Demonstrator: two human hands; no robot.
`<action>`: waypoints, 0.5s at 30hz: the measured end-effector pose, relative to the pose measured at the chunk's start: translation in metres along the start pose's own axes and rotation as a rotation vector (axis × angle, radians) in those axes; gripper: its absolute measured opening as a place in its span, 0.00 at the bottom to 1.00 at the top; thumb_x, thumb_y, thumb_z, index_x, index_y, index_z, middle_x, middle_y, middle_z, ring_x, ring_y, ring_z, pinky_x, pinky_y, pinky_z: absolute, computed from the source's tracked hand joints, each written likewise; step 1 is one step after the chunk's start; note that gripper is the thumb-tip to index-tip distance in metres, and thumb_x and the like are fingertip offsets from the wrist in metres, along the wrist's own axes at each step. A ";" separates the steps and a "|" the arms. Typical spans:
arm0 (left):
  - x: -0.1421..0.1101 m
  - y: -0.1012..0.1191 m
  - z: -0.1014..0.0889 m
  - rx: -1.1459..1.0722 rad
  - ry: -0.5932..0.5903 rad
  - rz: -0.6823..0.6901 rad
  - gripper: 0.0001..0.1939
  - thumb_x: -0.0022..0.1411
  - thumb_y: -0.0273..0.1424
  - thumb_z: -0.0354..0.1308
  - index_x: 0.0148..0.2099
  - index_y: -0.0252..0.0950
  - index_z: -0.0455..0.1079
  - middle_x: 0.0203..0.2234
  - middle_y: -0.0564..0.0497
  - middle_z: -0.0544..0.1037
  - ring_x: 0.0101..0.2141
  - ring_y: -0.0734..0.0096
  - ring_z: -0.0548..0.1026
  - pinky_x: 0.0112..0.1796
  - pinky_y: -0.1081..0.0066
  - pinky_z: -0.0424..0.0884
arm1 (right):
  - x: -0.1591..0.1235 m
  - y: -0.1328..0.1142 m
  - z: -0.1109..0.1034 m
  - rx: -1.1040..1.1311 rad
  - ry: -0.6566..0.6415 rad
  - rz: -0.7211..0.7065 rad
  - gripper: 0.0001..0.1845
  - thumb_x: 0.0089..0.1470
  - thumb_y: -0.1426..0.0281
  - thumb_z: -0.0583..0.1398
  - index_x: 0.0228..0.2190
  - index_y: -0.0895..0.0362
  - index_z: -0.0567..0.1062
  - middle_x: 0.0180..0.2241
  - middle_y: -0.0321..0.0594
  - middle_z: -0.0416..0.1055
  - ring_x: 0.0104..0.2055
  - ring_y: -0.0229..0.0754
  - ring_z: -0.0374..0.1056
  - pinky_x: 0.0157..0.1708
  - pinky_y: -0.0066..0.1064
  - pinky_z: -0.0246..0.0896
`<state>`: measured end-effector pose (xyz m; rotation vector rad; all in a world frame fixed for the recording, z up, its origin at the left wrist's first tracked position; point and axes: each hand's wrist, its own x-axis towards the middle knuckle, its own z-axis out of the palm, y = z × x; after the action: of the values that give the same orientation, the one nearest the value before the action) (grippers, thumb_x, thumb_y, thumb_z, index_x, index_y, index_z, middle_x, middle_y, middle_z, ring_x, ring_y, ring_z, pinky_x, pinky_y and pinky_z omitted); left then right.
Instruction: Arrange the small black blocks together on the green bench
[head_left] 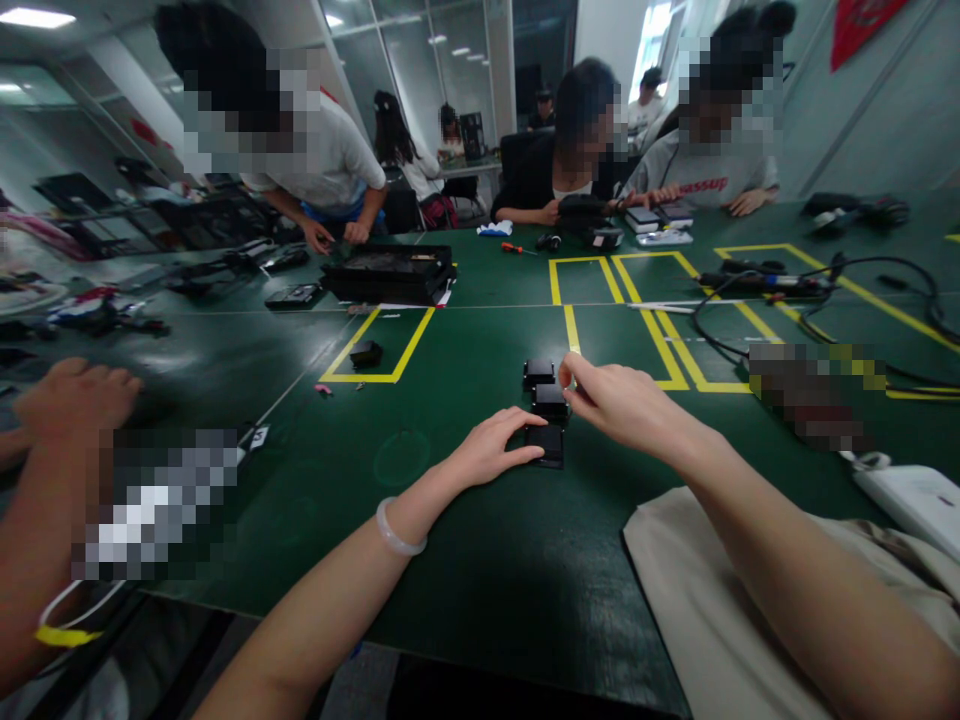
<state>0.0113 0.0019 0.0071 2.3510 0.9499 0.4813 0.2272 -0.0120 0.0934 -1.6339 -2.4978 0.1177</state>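
Observation:
Three small black box-shaped pieces stand in a line on the green table: a far one, a middle one and a near one. My left hand grips the near piece, its thumb along the lower edge and its fingers over the far edge. Bent into a pinch, the fingers of my right hand are at the right side of the middle piece. Whatever sits between those fingertips is hidden or too small to make out.
Yellow tape outlines boxes on the table. A small black block lies at left, a large black case behind. Cables run along the right, near beige cloth. Another person's arm reaches in at left.

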 end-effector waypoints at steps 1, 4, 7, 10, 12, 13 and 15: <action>0.000 0.000 0.000 0.003 0.001 0.000 0.19 0.64 0.39 0.55 0.56 0.42 0.64 0.46 0.47 0.71 0.47 0.60 0.69 0.46 0.64 0.66 | 0.000 0.000 0.000 0.014 0.004 -0.006 0.11 0.60 0.65 0.49 0.43 0.53 0.63 0.30 0.39 0.73 0.28 0.42 0.66 0.24 0.29 0.44; 0.000 -0.001 0.001 0.011 -0.001 0.007 0.19 0.64 0.39 0.55 0.56 0.42 0.64 0.46 0.47 0.71 0.47 0.60 0.69 0.46 0.64 0.66 | -0.001 0.000 0.000 0.038 0.014 -0.007 0.11 0.60 0.62 0.49 0.42 0.53 0.64 0.30 0.38 0.73 0.29 0.42 0.66 0.24 0.29 0.44; 0.000 -0.002 0.001 0.013 0.003 0.011 0.19 0.64 0.39 0.55 0.56 0.41 0.64 0.46 0.47 0.71 0.46 0.61 0.69 0.46 0.65 0.65 | 0.000 -0.001 0.000 0.008 0.009 0.007 0.13 0.62 0.59 0.47 0.38 0.53 0.65 0.28 0.39 0.72 0.29 0.43 0.67 0.24 0.29 0.44; 0.000 -0.002 0.001 0.008 0.005 0.008 0.19 0.64 0.39 0.55 0.56 0.42 0.64 0.46 0.48 0.71 0.46 0.61 0.69 0.46 0.65 0.65 | 0.001 0.000 0.001 -0.012 0.001 0.018 0.12 0.62 0.62 0.46 0.40 0.53 0.65 0.28 0.39 0.72 0.28 0.43 0.67 0.24 0.29 0.43; 0.000 -0.002 0.001 0.003 0.002 0.004 0.19 0.64 0.39 0.55 0.56 0.42 0.64 0.46 0.47 0.71 0.47 0.61 0.69 0.47 0.64 0.66 | 0.001 0.000 0.001 0.009 -0.001 0.020 0.11 0.61 0.64 0.47 0.43 0.53 0.64 0.30 0.39 0.73 0.28 0.42 0.66 0.24 0.29 0.43; 0.000 -0.002 0.001 0.002 -0.001 0.000 0.19 0.64 0.39 0.55 0.56 0.42 0.64 0.46 0.47 0.71 0.47 0.61 0.69 0.47 0.64 0.66 | 0.001 0.000 0.001 0.021 0.001 0.021 0.12 0.60 0.65 0.47 0.44 0.53 0.63 0.30 0.39 0.73 0.28 0.42 0.66 0.24 0.29 0.43; 0.000 -0.001 0.001 0.003 -0.004 -0.005 0.19 0.64 0.40 0.55 0.56 0.42 0.64 0.46 0.47 0.71 0.47 0.60 0.69 0.46 0.64 0.66 | 0.001 0.000 0.001 0.030 0.011 0.025 0.12 0.60 0.63 0.48 0.43 0.53 0.63 0.30 0.39 0.73 0.29 0.42 0.66 0.24 0.29 0.43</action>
<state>0.0108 0.0025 0.0057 2.3504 0.9553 0.4731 0.2268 -0.0105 0.0920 -1.6501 -2.4560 0.1486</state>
